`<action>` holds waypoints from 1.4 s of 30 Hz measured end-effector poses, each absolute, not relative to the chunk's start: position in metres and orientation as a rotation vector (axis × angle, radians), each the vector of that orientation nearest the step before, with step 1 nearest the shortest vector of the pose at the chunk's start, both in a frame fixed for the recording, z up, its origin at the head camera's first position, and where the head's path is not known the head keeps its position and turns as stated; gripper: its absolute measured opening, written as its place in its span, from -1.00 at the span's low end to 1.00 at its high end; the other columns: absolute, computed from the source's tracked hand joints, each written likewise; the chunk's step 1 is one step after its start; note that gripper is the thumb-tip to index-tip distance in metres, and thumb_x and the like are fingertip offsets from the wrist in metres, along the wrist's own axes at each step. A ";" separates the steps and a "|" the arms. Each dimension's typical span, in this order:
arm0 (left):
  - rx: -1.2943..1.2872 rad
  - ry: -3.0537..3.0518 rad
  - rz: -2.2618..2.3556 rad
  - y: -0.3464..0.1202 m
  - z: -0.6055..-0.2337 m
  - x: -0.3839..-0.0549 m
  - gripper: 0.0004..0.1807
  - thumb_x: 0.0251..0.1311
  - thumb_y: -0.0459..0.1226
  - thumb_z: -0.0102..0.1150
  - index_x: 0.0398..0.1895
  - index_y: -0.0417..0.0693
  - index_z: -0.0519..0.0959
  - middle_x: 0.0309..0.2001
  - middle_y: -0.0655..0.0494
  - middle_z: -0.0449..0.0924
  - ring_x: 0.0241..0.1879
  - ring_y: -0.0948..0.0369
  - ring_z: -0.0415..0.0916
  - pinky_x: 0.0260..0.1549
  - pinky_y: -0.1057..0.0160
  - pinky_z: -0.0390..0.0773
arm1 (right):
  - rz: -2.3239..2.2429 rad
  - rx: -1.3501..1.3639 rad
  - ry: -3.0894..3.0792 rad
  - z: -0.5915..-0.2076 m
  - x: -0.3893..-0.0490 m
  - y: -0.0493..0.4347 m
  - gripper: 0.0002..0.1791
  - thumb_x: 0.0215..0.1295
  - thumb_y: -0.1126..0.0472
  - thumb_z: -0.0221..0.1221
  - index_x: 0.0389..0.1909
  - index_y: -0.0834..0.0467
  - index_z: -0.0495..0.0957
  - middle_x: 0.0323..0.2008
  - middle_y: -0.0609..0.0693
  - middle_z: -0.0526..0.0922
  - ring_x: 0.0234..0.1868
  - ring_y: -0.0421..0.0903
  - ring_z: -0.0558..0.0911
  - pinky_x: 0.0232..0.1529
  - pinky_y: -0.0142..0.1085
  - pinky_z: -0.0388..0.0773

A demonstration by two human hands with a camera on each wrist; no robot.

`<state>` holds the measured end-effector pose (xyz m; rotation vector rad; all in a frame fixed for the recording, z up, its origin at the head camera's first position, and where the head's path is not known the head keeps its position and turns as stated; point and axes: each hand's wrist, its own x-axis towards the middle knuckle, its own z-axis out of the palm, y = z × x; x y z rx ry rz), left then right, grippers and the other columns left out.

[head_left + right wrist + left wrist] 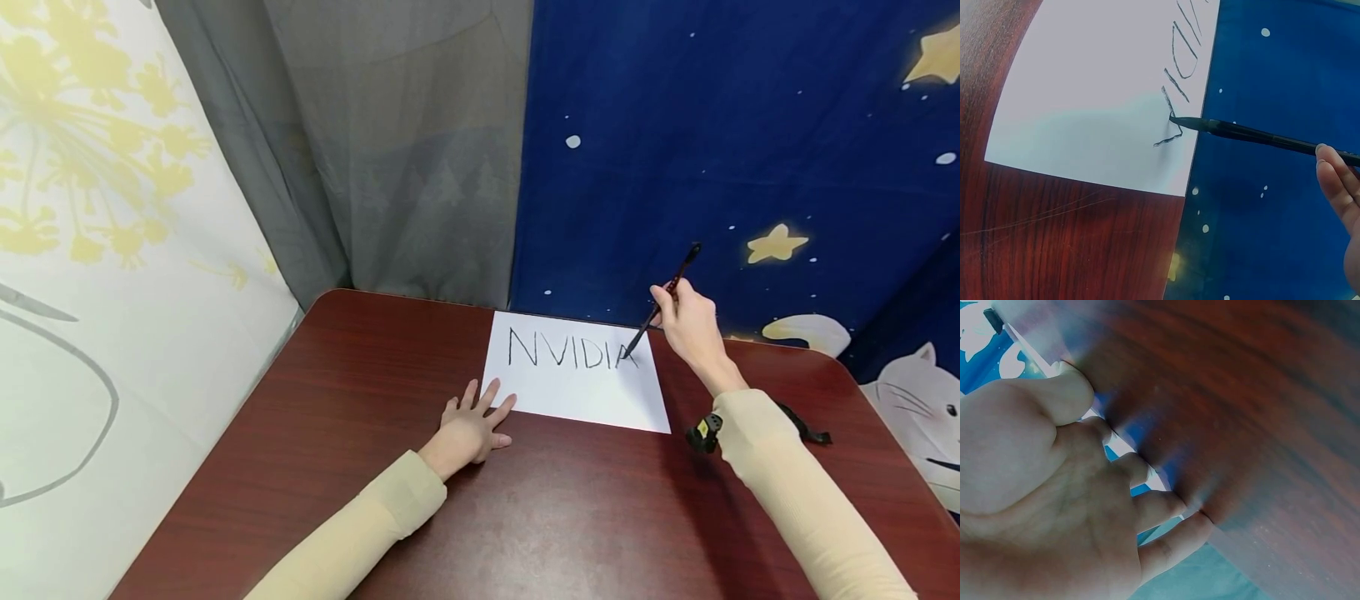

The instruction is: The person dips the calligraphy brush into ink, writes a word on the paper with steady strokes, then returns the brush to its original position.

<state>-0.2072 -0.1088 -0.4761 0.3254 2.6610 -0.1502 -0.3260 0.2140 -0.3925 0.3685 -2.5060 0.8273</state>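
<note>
A white sheet of paper (pixel 577 396) lies near the table's far edge, with "NVIDIA" in thin black strokes across its upper half. My right hand (pixel 688 321) pinches a dark brush (pixel 660 304) between thumb and fingers, tilted. In the right wrist view, the tip of the brush (pixel 1241 131) meets the paper (pixel 1085 106) at the final letter A. My left hand (pixel 471 429) rests with spread fingers at the sheet's lower left corner, some fingertips on the paper. In the left wrist view, the palm of the left hand (pixel 1072 475) shows, fingers extended to the tabletop.
The dark red wooden table (pixel 360 367) has rounded far corners. Behind it hang a grey curtain (pixel 427 167) and a blue curtain (pixel 637 167) with stars. A black strap with a small device (pixel 705 432) is on the right wrist.
</note>
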 end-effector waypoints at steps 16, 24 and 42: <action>0.322 2.664 -0.155 -0.109 -0.477 -0.207 -0.23 0.46 0.23 -0.29 0.63 0.52 -0.30 0.63 0.29 -0.53 0.59 0.04 -0.49 0.47 -0.04 0.03 | 0.816 0.351 -2.489 -0.394 -0.324 0.216 -0.55 0.61 -0.07 -0.04 -0.16 0.29 0.46 -0.51 0.21 0.67 -0.51 0.09 0.66 -0.55 -0.27 0.40; 0.325 2.671 -0.151 -0.109 -0.476 -0.206 -0.23 0.46 0.23 -0.31 0.63 0.52 -0.30 0.63 0.29 -0.53 0.59 0.04 -0.49 0.47 -0.04 0.02 | 0.806 0.340 -2.505 -0.392 -0.322 0.217 -0.54 0.62 -0.07 -0.06 -0.16 0.30 0.45 -0.51 0.21 0.67 -0.51 0.09 0.64 -0.57 -0.28 0.39; 0.312 2.665 -0.182 -0.106 -0.453 -0.193 -0.26 0.49 0.20 -0.29 0.64 0.50 -0.25 0.64 0.27 -0.45 0.60 0.05 -0.41 0.46 -0.02 0.07 | 0.775 0.317 -2.523 -0.393 -0.322 0.219 -0.56 0.63 -0.04 -0.06 -0.17 0.31 0.45 -0.52 0.17 0.66 -0.50 0.11 0.64 -0.54 -0.23 0.41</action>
